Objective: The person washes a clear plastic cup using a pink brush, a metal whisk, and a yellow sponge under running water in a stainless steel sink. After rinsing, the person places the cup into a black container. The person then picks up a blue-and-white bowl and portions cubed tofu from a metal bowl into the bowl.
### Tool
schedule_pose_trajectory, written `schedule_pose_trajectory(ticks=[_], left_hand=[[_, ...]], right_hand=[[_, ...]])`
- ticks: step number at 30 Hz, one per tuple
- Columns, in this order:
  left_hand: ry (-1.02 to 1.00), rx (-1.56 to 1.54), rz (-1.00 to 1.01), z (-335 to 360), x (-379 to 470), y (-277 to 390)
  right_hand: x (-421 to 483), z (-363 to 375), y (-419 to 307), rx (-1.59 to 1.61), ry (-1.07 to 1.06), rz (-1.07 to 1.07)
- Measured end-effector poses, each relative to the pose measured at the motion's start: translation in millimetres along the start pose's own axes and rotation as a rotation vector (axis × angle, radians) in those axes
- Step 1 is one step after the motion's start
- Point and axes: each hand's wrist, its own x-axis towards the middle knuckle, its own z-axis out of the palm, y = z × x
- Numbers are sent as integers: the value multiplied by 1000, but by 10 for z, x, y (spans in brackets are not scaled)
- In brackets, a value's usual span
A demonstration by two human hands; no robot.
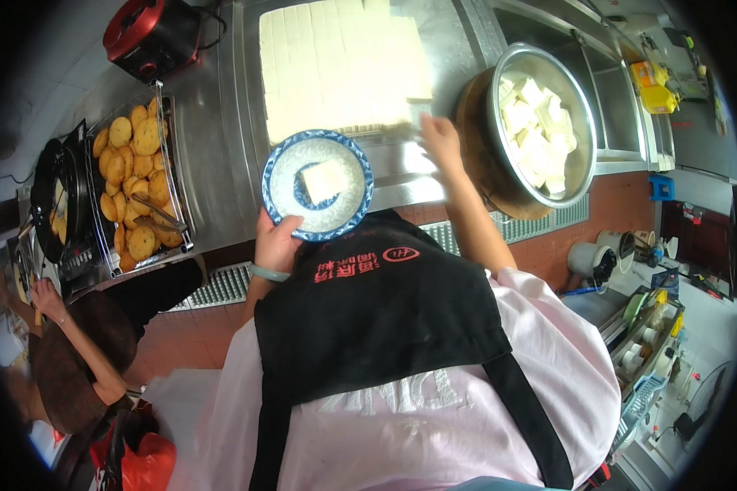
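My left hand (277,240), with a pale bangle at the wrist, grips the rim of a blue-and-white patterned plate (270,190). A pale block, apparently tofu (324,181), lies on the plate. Beyond it, a large slab of cut tofu (338,67) rests on the steel counter. My right hand (440,140) is blurred, just off the slab's near right corner; its fingers look curled, and whether they hold anything is unclear. To its right, a steel bowl (591,135) with tofu pieces (537,132) sits tilted in view over a round wooden board (476,123).
A wire-railed tray (173,153) of browned round cakes (141,184), with tongs (156,212), stands left. Behind it is a red-and-black appliance (153,37). A co-worker's hand (49,299) is near a black pan (49,202) at far left. Sink basins (614,104) lie beyond the bowl.
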Motion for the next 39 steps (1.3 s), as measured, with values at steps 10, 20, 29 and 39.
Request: schedule_pose_trajectory(ticks=[10,20,29,39], left_hand=[[57,-49,41,-198,-175,100],[57,-118,42,-504,-278,111],[37,-148,76,-738,-364,93],[99,-132,73,-790,-392,87]], right_hand=[[370,503,15,981,-248,667],[99,609,-725,1013,-142,692],[480,649,-175,941,93,614],[552,674,-99,517,173,520]])
